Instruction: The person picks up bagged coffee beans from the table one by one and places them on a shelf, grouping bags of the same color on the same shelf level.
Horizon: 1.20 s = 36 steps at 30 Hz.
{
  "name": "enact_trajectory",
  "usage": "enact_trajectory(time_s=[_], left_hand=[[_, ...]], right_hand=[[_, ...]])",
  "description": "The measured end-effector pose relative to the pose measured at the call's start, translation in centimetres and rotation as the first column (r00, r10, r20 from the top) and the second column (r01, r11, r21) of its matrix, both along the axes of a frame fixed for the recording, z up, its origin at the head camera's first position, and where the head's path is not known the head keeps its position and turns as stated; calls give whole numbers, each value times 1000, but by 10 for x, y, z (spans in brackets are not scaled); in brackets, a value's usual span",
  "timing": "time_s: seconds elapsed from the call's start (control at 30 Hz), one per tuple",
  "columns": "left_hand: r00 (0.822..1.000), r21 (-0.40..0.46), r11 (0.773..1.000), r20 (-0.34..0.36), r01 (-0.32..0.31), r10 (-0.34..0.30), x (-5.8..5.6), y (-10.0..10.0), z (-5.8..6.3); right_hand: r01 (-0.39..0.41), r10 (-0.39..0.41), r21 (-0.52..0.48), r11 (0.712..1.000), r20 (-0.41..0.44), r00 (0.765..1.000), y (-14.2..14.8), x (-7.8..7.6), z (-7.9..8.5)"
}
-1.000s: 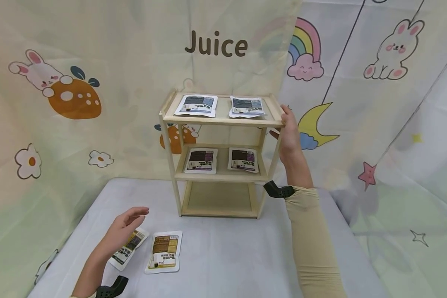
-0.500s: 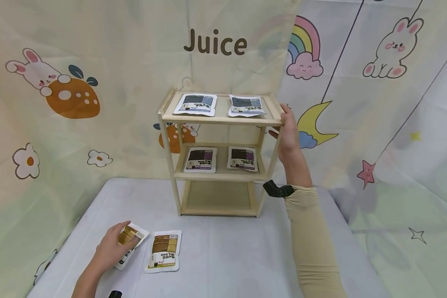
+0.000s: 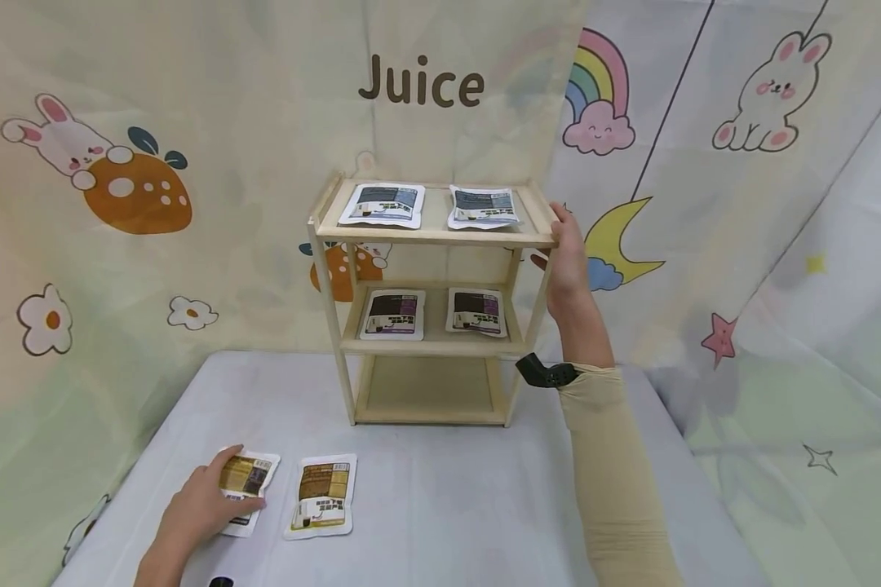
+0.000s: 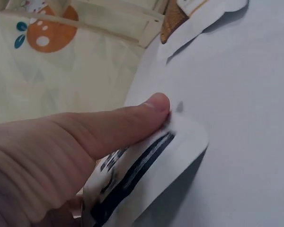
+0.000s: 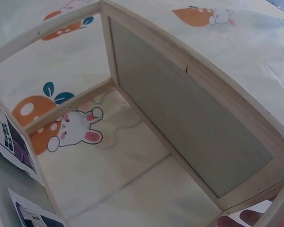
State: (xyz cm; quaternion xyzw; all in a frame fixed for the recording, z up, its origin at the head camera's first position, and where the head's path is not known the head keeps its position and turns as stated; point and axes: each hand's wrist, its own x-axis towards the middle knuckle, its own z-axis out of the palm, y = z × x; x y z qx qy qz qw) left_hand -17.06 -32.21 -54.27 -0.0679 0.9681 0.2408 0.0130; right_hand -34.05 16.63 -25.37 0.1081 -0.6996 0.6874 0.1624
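Observation:
My left hand [image 3: 196,507] spans a flat white pouch with a brown-and-yellow label [image 3: 246,475] at the table's front left, thumb on one edge and fingers at the opposite one. In the left wrist view the thumb presses on the pouch's white end [image 4: 180,142], whose edge is raised over a shadow. A second brown-labelled pouch [image 3: 321,496] lies flat just to the right. My right hand [image 3: 571,265] grips the top right corner of a three-tier wooden rack [image 3: 426,349]; in the right wrist view its fingertips [image 5: 251,217] show behind the post.
Two blue-labelled pouches, left [image 3: 384,205] and right [image 3: 482,208], lie on the rack's top tier. Two purple-labelled pouches, left [image 3: 392,315] and right [image 3: 477,311], lie on the middle one. A printed cloth backdrop [image 3: 264,163] hangs behind the white-covered table [image 3: 470,505].
My left hand has come down onto the left pouch, taken it by its edges and shifted it slightly left, turning it straighter. My right hand has stayed on the rack.

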Motion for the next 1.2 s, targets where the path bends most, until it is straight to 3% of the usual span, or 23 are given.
enact_trajectory(time_s=[0.13, 0.4, 0.57, 0.73, 1.0, 1.2], left_hand=[[1000, 71, 997, 14, 1, -2, 5, -3, -5], [997, 215, 974, -11, -74, 78, 6, 11, -5], [996, 314, 946, -21, -75, 86, 1, 38, -2], [997, 328, 943, -16, -64, 73, -2, 66, 4], [998, 347, 938, -37, -29, 44, -12, 110, 27], [993, 371, 928, -114, 26, 17, -25, 145, 31]], right_hand=[[5, -5, -3, 1000, -3, 1000, 0, 0, -1], [24, -24, -11, 1000, -12, 1000, 1, -1, 0], [15, -15, -29, 999, -13, 1000, 2, -2, 1], [-1, 1, -14, 1000, 7, 1000, -1, -2, -1], [-7, 7, -6, 1000, -28, 1000, -3, -1, -2], [-5, 4, -18, 1000, -28, 1000, 1, -3, -3]])
